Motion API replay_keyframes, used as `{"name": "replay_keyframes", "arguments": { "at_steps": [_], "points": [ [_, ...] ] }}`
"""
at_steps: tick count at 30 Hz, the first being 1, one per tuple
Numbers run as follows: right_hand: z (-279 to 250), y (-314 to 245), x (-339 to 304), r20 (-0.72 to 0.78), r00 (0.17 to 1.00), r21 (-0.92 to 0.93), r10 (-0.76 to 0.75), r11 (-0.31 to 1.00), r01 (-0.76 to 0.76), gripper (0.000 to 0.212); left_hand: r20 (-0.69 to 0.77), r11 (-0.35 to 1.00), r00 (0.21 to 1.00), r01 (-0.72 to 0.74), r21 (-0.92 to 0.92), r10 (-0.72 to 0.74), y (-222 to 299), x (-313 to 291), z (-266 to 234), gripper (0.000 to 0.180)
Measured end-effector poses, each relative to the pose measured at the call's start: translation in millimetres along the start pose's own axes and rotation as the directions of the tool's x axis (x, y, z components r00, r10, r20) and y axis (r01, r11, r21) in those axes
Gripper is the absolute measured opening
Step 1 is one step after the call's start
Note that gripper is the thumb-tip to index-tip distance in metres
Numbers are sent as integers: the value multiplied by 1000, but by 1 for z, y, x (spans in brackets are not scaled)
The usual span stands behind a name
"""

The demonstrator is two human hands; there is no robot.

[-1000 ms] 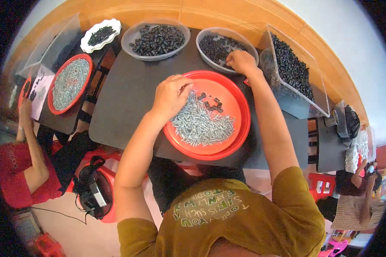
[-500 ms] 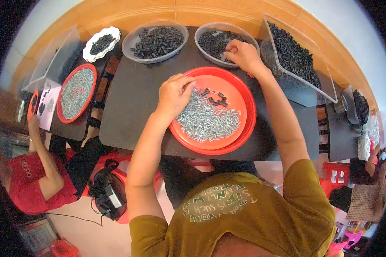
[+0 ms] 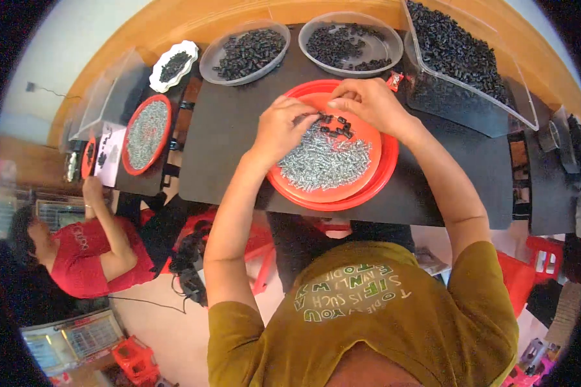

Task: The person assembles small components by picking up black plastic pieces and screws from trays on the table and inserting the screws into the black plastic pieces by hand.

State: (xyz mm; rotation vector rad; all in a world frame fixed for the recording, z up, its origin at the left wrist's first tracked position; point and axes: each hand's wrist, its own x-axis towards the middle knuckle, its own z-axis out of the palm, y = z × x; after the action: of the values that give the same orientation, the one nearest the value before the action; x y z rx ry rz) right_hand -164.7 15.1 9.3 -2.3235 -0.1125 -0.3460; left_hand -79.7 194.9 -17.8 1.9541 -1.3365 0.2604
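Observation:
Over the red tray (image 3: pixel 390 173), my left hand (image 3: pixel 283 134) has its thumb and fingers pinched, with a small dark piece seeming to show at the tips. My right hand (image 3: pixel 376 106) is beside it, fingertips pinched together; what they hold, if anything, is too small to make out. Between and below the hands, a heap of small silvery spring-like pieces (image 3: pixel 323 164) covers much of the tray. Several short black plastic pieces (image 3: pixel 337 129) lie on the tray at the heap's far edge, close to my left fingertips.
Beyond the tray stand two clear round bowls of black pieces (image 3: pixel 248 55) (image 3: pixel 332 48). A clear bin (image 3: pixel 458 106) full of them is at the right. On the left are a white dish (image 3: pixel 193 48), another red tray (image 3: pixel 167 132) and a person in red (image 3: pixel 87 258) at a neighbouring table.
My right hand has come back from the right-hand round bowl to the red tray, close to my left hand. The left hand stays over the tray. The whole view has shifted a little.

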Motion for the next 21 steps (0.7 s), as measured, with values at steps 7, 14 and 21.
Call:
{"name": "replay_keyframes", "arguments": {
  "at_steps": [7, 14, 21],
  "points": [
    [-8, 18, -2, 47, 990, -175, -129, 975, 136, 19, 240, 975, 964, 60, 212, -112, 10, 9, 6, 14],
    [-13, 5, -6, 205, 971, -219, -119, 962, 165, 14, 38, 953, 955, 297, -54, -295, 19, 8, 5, 16],
    [1, 0, -6, 229, 949, -159, -216, 954, 255, 13, 137, 223, 760, 350, -910, -635, 26, -18, 1, 15]
  ]
}}
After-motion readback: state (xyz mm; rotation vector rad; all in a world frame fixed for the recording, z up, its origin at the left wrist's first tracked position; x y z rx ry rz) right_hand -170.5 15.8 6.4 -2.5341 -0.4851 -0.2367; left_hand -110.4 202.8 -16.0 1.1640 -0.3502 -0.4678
